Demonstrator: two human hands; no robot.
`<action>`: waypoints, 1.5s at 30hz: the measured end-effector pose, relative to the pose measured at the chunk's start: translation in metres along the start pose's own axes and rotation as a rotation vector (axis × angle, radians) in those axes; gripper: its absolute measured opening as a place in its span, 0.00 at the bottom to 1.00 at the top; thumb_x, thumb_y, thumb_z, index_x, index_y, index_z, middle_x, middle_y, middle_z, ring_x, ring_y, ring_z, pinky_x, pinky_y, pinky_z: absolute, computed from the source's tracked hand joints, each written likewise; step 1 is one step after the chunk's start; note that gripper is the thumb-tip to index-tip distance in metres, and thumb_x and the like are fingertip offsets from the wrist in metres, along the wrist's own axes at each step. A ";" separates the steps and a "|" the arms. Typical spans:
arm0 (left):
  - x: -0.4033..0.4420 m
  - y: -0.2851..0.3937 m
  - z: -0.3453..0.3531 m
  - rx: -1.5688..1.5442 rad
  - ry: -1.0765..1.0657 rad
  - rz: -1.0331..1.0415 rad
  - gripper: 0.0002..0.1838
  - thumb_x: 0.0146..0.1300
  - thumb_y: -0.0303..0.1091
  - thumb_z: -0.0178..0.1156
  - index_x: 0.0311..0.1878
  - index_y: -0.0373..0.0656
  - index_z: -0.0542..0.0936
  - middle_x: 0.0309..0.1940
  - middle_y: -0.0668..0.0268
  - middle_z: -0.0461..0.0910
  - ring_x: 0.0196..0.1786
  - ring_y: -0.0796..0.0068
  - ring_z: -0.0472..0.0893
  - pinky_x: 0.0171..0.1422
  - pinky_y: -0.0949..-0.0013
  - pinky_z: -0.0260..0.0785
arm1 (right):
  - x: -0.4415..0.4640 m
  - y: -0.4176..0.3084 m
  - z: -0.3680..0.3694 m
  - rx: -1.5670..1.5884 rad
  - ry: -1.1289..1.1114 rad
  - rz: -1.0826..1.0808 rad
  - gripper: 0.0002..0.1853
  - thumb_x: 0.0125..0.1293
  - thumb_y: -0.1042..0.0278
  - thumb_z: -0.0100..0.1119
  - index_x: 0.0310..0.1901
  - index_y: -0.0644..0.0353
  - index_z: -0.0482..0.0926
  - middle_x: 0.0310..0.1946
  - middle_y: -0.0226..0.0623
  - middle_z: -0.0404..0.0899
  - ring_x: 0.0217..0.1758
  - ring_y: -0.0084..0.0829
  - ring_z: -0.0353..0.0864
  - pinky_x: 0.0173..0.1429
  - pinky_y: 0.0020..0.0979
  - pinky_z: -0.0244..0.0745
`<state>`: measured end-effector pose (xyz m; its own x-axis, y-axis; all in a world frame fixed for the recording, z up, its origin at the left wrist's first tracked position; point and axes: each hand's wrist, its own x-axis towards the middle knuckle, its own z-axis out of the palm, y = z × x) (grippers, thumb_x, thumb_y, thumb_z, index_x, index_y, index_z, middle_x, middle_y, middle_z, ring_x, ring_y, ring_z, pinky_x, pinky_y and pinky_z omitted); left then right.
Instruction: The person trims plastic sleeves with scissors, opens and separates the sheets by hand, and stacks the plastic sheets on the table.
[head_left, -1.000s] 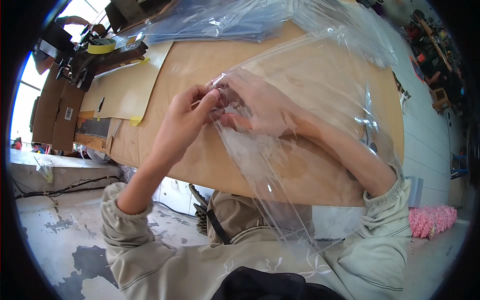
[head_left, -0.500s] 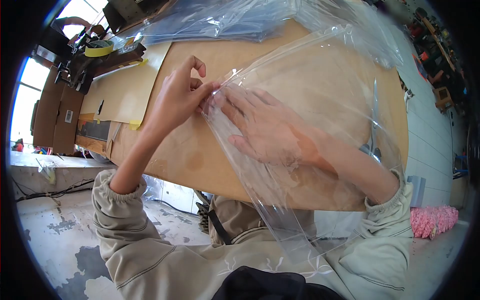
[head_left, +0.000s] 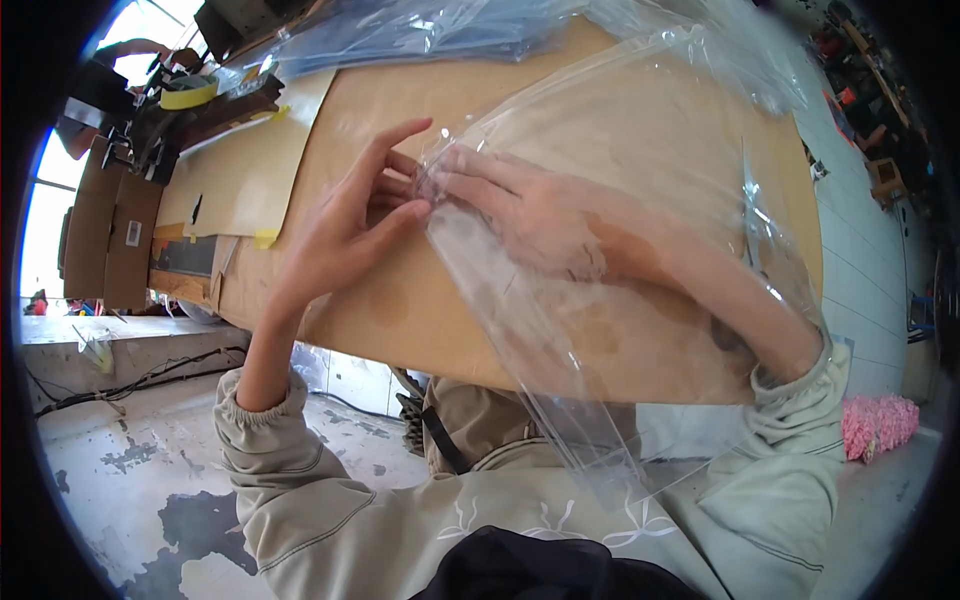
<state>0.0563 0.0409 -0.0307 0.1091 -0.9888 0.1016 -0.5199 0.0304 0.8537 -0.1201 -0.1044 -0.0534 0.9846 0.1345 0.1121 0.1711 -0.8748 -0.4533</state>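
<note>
A large clear plastic bag (head_left: pixel 600 110) lies over the brown work table and hangs past its near edge. My right hand (head_left: pixel 535 205) is under the clear film, seen through it, its fingertips gathered at the bag's left corner and its thumb hidden. Opposite it, my left hand (head_left: pixel 350 220) meets the same corner from outside. The left thumb and lower fingers close on the bunched film, while the index finger stays raised. Scissors (head_left: pixel 750 215) show through the film beside my right forearm.
More clear plastic sheets (head_left: pixel 420 40) are piled along the table's far side. At left are a card sheet (head_left: pixel 250 170), a yellow tape roll (head_left: pixel 188 93) on a dark fixture, and a cardboard box (head_left: pixel 115 225). A pink bundle (head_left: pixel 880 425) sits on the floor at right.
My right fingers have drawn together at the bag's corner, and the right thumb has gone out of sight. My left index finger has straightened and the left hand has turned more palm-inward.
</note>
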 end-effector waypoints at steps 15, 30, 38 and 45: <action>0.010 0.015 0.001 0.445 -0.095 -0.069 0.24 0.57 0.30 0.52 0.60 0.44 0.72 0.32 0.55 0.73 0.35 0.62 0.78 0.45 0.64 0.70 | -0.066 -0.074 0.013 -0.281 -0.032 0.127 0.35 0.66 0.48 0.42 0.71 0.56 0.54 0.74 0.45 0.44 0.78 0.43 0.39 0.71 0.66 0.33; 0.006 0.025 0.064 0.826 -0.024 0.225 0.37 0.64 0.64 0.43 0.74 0.62 0.54 0.74 0.44 0.37 0.76 0.45 0.38 0.70 0.31 0.30 | -0.041 -0.072 0.017 -0.206 -0.134 0.272 0.28 0.68 0.42 0.42 0.57 0.57 0.74 0.66 0.46 0.61 0.73 0.43 0.51 0.68 0.66 0.39; 0.008 0.021 0.069 0.865 0.018 0.234 0.38 0.63 0.65 0.44 0.73 0.59 0.56 0.74 0.46 0.36 0.76 0.44 0.37 0.70 0.33 0.28 | -0.090 0.000 -0.014 -0.434 0.147 0.385 0.29 0.67 0.45 0.46 0.61 0.59 0.69 0.69 0.47 0.56 0.76 0.43 0.44 0.72 0.62 0.38; 0.013 0.023 0.063 0.935 -0.104 0.243 0.39 0.62 0.67 0.44 0.73 0.59 0.57 0.75 0.49 0.36 0.76 0.45 0.36 0.73 0.37 0.26 | -0.115 -0.091 0.000 -0.333 -0.066 0.416 0.36 0.69 0.46 0.43 0.68 0.68 0.56 0.71 0.53 0.49 0.76 0.46 0.45 0.72 0.56 0.42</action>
<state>-0.0078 0.0196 -0.0417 -0.1421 -0.9802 0.1378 -0.9866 0.1514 0.0600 -0.2488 -0.0400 -0.0254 0.9688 -0.2353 -0.0776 -0.2444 -0.9593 -0.1416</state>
